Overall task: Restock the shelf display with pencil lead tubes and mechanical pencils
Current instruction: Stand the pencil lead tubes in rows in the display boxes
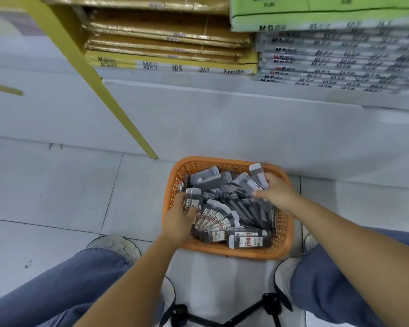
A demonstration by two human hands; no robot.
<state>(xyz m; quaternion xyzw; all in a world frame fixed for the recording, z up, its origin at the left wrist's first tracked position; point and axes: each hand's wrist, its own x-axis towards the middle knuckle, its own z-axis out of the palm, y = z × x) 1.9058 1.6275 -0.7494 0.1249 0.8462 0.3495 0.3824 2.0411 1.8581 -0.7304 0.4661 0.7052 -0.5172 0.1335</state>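
Observation:
An orange plastic basket [285, 241] sits on the floor between my feet, heaped with several dark pencil lead tubes [224, 220] that have white caps and red-and-white labels. My left hand [177, 220] is at the basket's left side and grips a couple of upright tubes [193, 199]. At the basket's right rear, my right hand [276, 194] has its fingers curled round a tube [259, 175] with a white cap pointing up. No mechanical pencils can be told apart in the pile.
The white base of a shelf unit [222, 119] rises behind the basket, with a yellow post [109, 90] at its left. Stacks of packaged paper refills [170, 60] and notebooks [335, 60] lie above. My legs and a black stool base [222, 312] are below.

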